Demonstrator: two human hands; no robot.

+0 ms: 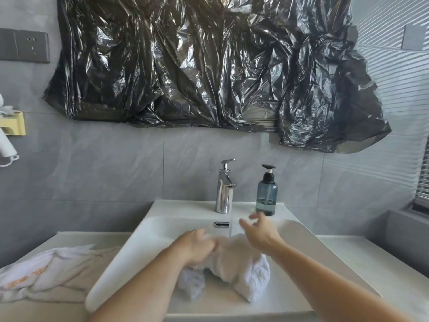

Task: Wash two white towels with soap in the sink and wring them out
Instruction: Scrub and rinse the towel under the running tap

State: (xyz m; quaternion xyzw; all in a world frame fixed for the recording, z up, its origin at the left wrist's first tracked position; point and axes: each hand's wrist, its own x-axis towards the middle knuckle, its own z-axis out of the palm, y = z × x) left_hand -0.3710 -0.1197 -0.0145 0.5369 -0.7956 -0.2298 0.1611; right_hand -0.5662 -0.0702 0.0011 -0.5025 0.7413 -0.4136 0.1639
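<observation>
A wet white towel lies bunched in the white sink under the chrome tap, from which a thin stream of water runs. My left hand grips the towel's left part. My right hand hovers above the towel with fingers spread and holds nothing; it is just in front of the blue soap pump bottle on the sink's back ledge. A second white towel with orange lettering lies crumpled on the counter to the left.
Black plastic sheeting covers the wall above the sink. A wall socket and a yellow holder are at the far left. The pale counter extends to the right, with window blinds beyond.
</observation>
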